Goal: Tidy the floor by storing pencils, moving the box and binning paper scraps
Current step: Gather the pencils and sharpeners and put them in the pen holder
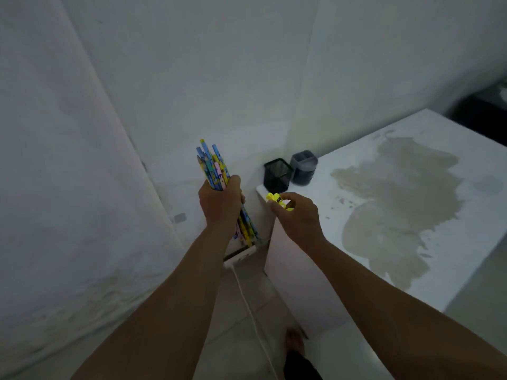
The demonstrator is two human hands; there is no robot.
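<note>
Left hand (220,202) clamped round bundle of patterned pencils (212,167), upright, in the air just left of white table (411,215) corner. Right hand (297,215) pinching small yellow item (278,201) at table edge, near black mesh holder (277,175) and grey cup (303,168). Hands apart.

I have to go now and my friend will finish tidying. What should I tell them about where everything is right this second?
Left hand: grips the bundle of pencils, tips up.
Right hand: pinches a small yellow thing, too small to identify, at the white table's corner.
Black mesh cup and grey cup stand side by side on that corner; what they hold is hidden.
Done: pencils gathered.
Left: store the pencils, probably in a cup; box and paper scraps are out of view.
</note>
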